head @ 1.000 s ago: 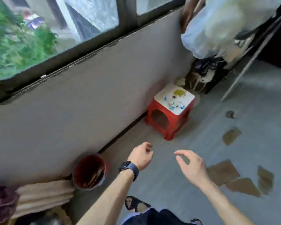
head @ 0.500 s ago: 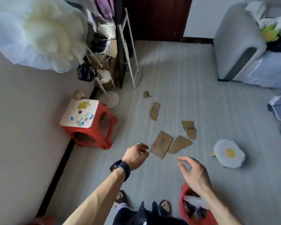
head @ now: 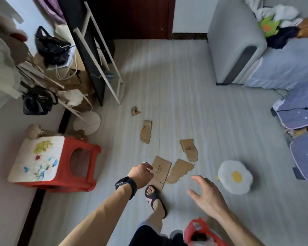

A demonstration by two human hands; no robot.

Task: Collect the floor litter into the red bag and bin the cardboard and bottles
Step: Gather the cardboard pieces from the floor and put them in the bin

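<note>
Pale grey, faintly striped plank floor (head: 176,89), matte and smooth. Scattered across it, five torn pieces of flat brown corrugated cardboard: a large rectangular printed piece (head: 161,172) partly under the left hand, a ragged-edged piece (head: 180,170) touching its right side, a printed torn piece (head: 189,150) just beyond, a long narrow strip (head: 146,131) farther off, and a small crumpled scrap (head: 135,110) farthest away. Thin, crinkly red plastic bag (head: 201,231) at the bottom edge, mouth gaping, dark contents inside, low beside the right forearm; whether held or resting, cannot tell.

Left hand (head: 140,174), black wristband (head: 126,185) on the wrist and ring on a finger, loosely curled and holding nothing, above the near edge of the large piece. Right hand (head: 207,194) spread, fingers apart and slightly bent, palm down, gripping nothing, well above the floor. One foot in a black-and-pink rubber slide sandal (head: 154,199), toes touching the near corner of the large piece.

Left: square red plastic stool (head: 64,167) with a glossy white floral-printed top, against the wall. Right of the cardboard: round fluffy fried-egg-shaped cushion (head: 235,178), white with a yellow centre. Beyond: white metal rack legs (head: 107,55), shiny black plastic bags (head: 52,47), a grey upholstered sofa arm (head: 235,41), blue fabric bedding (head: 299,114).
</note>
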